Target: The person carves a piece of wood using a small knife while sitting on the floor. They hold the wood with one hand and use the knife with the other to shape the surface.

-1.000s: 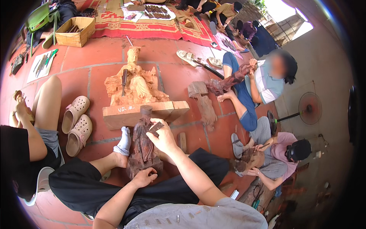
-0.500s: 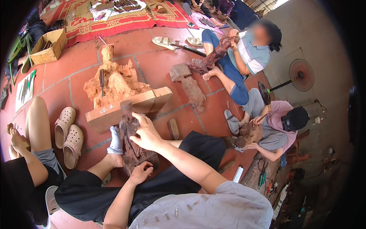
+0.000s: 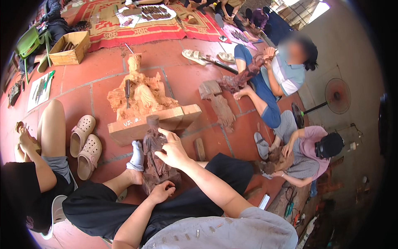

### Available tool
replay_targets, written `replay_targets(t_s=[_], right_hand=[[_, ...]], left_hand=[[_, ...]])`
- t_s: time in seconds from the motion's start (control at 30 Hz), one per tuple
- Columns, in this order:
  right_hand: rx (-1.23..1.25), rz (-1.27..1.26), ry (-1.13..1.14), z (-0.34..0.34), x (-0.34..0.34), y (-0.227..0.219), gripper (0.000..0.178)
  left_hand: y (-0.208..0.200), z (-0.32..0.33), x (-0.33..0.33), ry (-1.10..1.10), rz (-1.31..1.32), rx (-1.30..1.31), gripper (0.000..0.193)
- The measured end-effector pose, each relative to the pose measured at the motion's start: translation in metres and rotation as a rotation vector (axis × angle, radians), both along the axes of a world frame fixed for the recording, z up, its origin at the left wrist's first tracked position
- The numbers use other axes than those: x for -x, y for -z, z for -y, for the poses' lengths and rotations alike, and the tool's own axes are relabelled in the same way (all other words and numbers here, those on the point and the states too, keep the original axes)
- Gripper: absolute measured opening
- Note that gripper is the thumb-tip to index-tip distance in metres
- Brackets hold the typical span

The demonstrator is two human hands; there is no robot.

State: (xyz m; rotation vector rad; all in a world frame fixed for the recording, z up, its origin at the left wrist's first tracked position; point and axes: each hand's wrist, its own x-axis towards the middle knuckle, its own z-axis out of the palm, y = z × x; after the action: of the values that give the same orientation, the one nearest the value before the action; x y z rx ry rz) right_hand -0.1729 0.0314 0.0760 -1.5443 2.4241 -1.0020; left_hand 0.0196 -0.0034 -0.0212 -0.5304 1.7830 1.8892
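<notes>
I see the dark statue (image 3: 151,151) between the legs (image 3: 118,180), long axis pointing far; right hand (image 3: 174,152) splayed along its right side, left hand (image 3: 161,193) loosely curled by its near base; I can't tell whether either grips.

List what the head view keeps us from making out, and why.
Head view:
- Dark statue: partly covered by the right hand.
- Box: part of its inside lies behind its near wall.
- Tools on the white sheet: too small to identify.
- Grey shirt: cut off by the lower edge.
</notes>
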Motion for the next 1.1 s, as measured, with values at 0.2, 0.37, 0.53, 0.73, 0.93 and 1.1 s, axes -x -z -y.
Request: replay_targets(t_s=[0.2, 0.37, 0.53, 0.73, 0.93, 1.1], right_hand=[[0.076, 0.079, 0.035, 0.005, 0.005, -0.001, 0.021], [-0.027, -0.055, 0.006, 0.005, -0.001, -0.006, 0.025], [0.050, 0.107, 0.050, 0.009, 0.006, 0.005, 0.021], [-0.029, -0.015, 0.013, 0.006, -0.001, 0.002, 0.025], [0.048, 0.028, 0.029, 0.007, -0.004, 0.005, 0.025], [0.024, -0.015, 0.029, 0.006, -0.006, 0.004, 0.029]], left_hand=[[0.001, 0.000, 0.000, -0.009, -0.007, -0.017, 0.033], [0.007, -0.001, -0.002, -0.003, -0.029, -0.008, 0.033], [0.006, -0.001, -0.003, -0.005, -0.028, 0.010, 0.033], [0.004, 0.000, -0.002, 0.012, -0.041, 0.049, 0.033], [0.002, 0.000, 0.000, 0.054, -0.039, 0.040, 0.031], [0.003, 0.001, -0.001, 0.047, -0.044, 0.035, 0.031]])
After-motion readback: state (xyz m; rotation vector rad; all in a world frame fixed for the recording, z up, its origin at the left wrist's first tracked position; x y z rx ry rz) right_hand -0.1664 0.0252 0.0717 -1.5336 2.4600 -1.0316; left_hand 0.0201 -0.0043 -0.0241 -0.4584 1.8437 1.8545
